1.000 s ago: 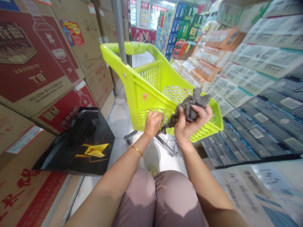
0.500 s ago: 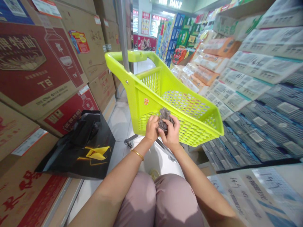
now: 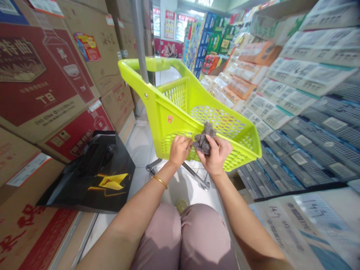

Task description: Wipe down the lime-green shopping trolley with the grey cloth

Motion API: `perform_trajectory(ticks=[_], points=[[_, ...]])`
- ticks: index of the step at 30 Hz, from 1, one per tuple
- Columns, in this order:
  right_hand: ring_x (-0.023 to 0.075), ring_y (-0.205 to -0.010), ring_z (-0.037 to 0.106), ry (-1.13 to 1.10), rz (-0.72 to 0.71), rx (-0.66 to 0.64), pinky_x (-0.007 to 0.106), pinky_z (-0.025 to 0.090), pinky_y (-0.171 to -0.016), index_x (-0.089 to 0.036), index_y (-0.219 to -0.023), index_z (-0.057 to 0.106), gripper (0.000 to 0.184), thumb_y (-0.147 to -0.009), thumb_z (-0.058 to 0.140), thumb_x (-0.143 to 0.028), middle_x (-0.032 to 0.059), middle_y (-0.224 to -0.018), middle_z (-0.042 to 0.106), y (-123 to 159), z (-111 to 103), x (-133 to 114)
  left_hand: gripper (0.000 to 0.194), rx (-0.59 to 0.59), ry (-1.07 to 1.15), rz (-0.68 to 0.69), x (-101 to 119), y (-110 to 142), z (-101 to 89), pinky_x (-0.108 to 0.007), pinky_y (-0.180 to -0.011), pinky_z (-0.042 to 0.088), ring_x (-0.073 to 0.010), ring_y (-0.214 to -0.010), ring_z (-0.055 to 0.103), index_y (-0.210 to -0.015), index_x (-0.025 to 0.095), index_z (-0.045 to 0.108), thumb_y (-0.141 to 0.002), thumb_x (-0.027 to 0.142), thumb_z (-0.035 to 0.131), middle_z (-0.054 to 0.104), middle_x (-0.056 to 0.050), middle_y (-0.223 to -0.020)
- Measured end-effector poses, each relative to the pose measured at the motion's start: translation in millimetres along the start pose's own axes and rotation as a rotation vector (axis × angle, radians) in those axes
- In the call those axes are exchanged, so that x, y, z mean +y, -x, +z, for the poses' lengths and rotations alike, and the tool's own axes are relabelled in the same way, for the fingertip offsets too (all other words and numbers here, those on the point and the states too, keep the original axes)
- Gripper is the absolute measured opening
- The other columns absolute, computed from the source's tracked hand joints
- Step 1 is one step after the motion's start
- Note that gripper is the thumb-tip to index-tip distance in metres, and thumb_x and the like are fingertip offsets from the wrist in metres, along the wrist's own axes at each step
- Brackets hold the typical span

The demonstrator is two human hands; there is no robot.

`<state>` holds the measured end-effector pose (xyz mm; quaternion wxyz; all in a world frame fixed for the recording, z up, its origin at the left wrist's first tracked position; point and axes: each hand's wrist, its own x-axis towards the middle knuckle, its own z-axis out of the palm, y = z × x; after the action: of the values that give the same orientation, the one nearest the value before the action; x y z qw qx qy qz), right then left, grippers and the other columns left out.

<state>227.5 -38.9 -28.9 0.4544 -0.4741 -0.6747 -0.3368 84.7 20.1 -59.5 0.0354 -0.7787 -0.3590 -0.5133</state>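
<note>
A crumpled grey-brown cloth [image 3: 203, 144] is bunched in my right hand [image 3: 217, 155], with the thumb and fingers pressed into it. My left hand [image 3: 179, 150] is closed just left of the cloth, its fingertips at or very near the cloth's edge. What those fingers pinch, if anything, is hidden. Right behind both hands stands a lime-green plastic shopping cart [image 3: 157, 112] with perforated sides, and the cloth is in front of its side wall. A small orange sticker [image 3: 170, 119] shows on that wall.
A black bag [image 3: 112, 165] with a yellow design stands on the left against stacked cartons [image 3: 56, 63]. Packaged goods [image 3: 295, 90] are piled on the right. The cart's metal legs [image 3: 197, 176] rest on the white tiled floor [image 3: 140, 144].
My right hand has moved rightward with the cloth, away from my left hand. Both hands were together on the cloth before. The whole view has shifted slightly.
</note>
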Motion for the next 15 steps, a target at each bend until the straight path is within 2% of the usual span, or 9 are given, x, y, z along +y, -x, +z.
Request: perform_trajectory(ticks=[4, 9, 12, 15], points=[[0.0248, -0.111, 0.046, 0.047, -0.043, 0.017, 0.041, 0.040, -0.094, -0.018, -0.105, 0.061, 0.034, -0.083, 0.055, -0.042, 0.0141, -0.117, 0.049, -8.5, 20.4, -0.2, 0.024, 0.006, -0.029, 0.022, -0.7, -2.6, -0.1, -0.035, -0.073, 0.042, -0.0179, -0.076, 0.051, -0.080, 0.018, 0.063, -0.092, 0.024, 0.044, 0.058, -0.004, -0.075], [0.0219, -0.099, 0.050, 0.084, -0.044, -0.028, 0.039, 0.041, -0.088, -0.021, -0.097, 0.065, 0.026, -0.085, 0.053, -0.041, 0.0124, -0.107, 0.056, 19.9, 46.6, 5.1, 0.023, -0.031, -0.036, 0.052, -3.6, -3.5, -2.7, -0.036, -0.076, 0.042, -0.0179, -0.078, 0.052, -0.086, 0.018, 0.064, -0.092, 0.024, 0.042, 0.061, -0.004, -0.079], [0.0217, -0.097, 0.050, 0.040, -0.020, -0.027, 0.039, 0.041, -0.087, -0.022, -0.093, 0.066, 0.021, -0.084, 0.055, -0.037, 0.0116, -0.105, 0.057, 32.7, 52.2, 6.9, 0.026, -0.063, -0.025, 0.052, -5.9, -3.5, -3.2, -0.037, -0.078, 0.041, -0.0183, -0.079, 0.053, -0.090, 0.018, 0.064, -0.093, 0.027, 0.040, 0.061, -0.004, -0.079], [0.0210, -0.097, 0.050, 0.044, -0.033, -0.066, 0.038, 0.041, -0.087, -0.023, -0.093, 0.066, 0.016, -0.084, 0.057, -0.033, 0.0103, -0.104, 0.058, 38.2, 52.6, 5.8, 0.031, -0.096, -0.040, 0.045, -8.0, -3.6, -3.0, -0.038, -0.079, 0.039, -0.0186, -0.077, 0.052, -0.083, 0.019, 0.064, -0.094, 0.029, 0.036, 0.060, -0.004, -0.076]])
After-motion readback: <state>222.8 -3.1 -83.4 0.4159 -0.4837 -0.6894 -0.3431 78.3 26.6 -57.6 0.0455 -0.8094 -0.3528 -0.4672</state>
